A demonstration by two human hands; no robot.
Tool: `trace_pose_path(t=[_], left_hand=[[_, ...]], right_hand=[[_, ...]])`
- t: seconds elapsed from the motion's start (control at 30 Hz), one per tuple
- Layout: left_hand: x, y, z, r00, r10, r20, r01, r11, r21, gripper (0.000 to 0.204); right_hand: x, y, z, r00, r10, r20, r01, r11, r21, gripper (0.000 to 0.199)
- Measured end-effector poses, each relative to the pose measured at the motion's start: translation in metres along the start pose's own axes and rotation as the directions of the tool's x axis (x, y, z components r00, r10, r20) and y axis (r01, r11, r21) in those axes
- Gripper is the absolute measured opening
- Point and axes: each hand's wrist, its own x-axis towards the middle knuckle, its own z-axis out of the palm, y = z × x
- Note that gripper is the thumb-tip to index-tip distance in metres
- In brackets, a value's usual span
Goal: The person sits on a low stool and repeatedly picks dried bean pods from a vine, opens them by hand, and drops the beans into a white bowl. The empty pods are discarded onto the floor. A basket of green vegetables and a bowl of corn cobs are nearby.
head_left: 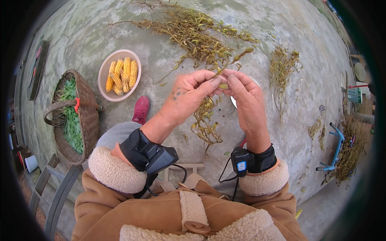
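Both hands meet at the middle of the view around a dried bean stalk point(206, 116) with yellow-brown pods, some pointing up past the fingers and more hanging below. My left hand point(191, 94) pinches the stalk between thumb and fingers. Close against it, my right hand point(247, 96) has its thumb and fingers closed at a greenish pod point(223, 86) on the same stalk. What lies inside the right fingertips is partly hidden. Behind the right hand shows the rim of a white round thing point(234, 102), mostly covered.
A heap of dried bean plants point(197, 36) lies ahead on the concrete, a smaller bunch point(283, 64) to its right. At left stand a pink basin point(102, 89) of corn cobs point(128, 72) and a wicker basket point(89, 124) of green leaves. A blue metal frame point(337, 146) stands right.
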Motion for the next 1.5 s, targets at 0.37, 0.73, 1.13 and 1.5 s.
trace_pose_path(t=[0.37, 0.73, 1.13, 1.5], left_hand=[[-0.006, 0.003, 0.002, 0.988, -0.102, 0.112, 0.070, 0.963, 0.260, 0.018], [-0.004, -0.002, -0.002, 0.999, -0.038, -0.011, 0.040, 0.941, 0.336, 0.018], [-0.001, -0.005, -0.001, 0.990, 0.138, -0.038, -0.124, 0.959, 0.255, 0.056], [-0.002, 0.019, -0.014, 0.978, -0.090, 0.189, 0.095, 0.995, -0.017, 0.036]], right_hand=[[0.003, 0.003, -0.004, 0.987, -0.044, 0.153, -0.004, 0.954, 0.300, 0.029], [0.004, -0.006, -0.004, 0.993, -0.102, 0.055, 0.095, 0.988, 0.124, 0.025], [0.003, -0.004, -0.007, 0.990, -0.058, 0.127, 0.035, 0.984, 0.177, 0.015], [-0.006, -0.006, 0.004, 0.922, -0.035, 0.385, 0.039, 0.999, -0.005, 0.012]])
